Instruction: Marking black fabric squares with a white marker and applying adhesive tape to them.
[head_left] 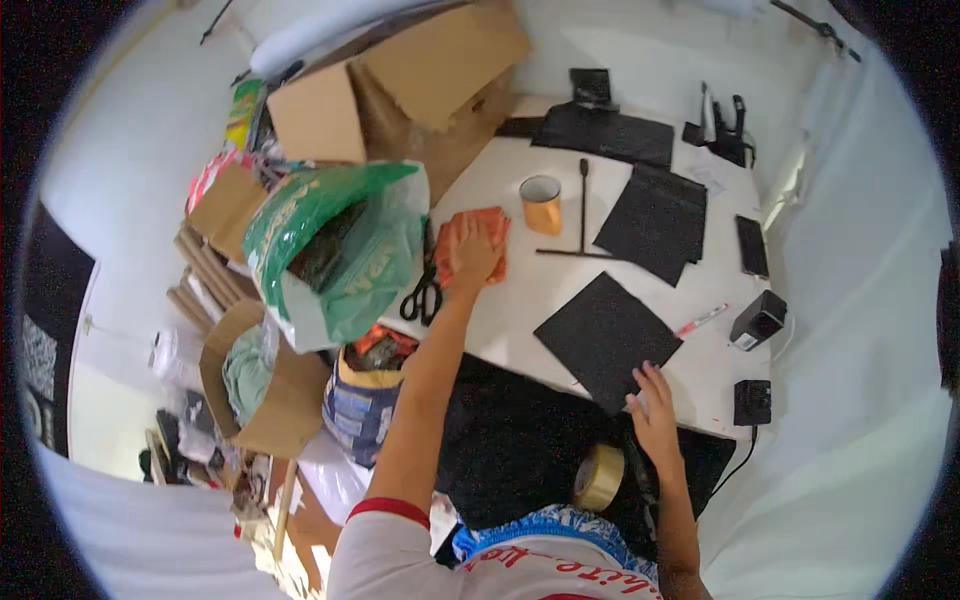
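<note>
My left hand (474,252) lies on an orange cloth (497,225) at the left of the white table, its fingers stretched over the fabric. Black-handled scissors (424,299) lie beside that cloth, their blades partly hidden. A square black sheet (606,335) lies turned like a diamond near the table's front edge. At its right corner is my right hand (655,412), fingers apart and holding nothing; whether they touch the sheet I cannot tell. A red and white pen (702,319) rests just beyond that corner.
An orange mug (541,206), a thin black T-shaped piece (583,210) and more black sheets (652,215) stand or lie farther back. A phone (752,246) and black boxy devices (758,320) line the right edge. A green plastic bag (390,265) and cardboard boxes (440,70) crowd the left. A tape roll (599,477) is near my lap.
</note>
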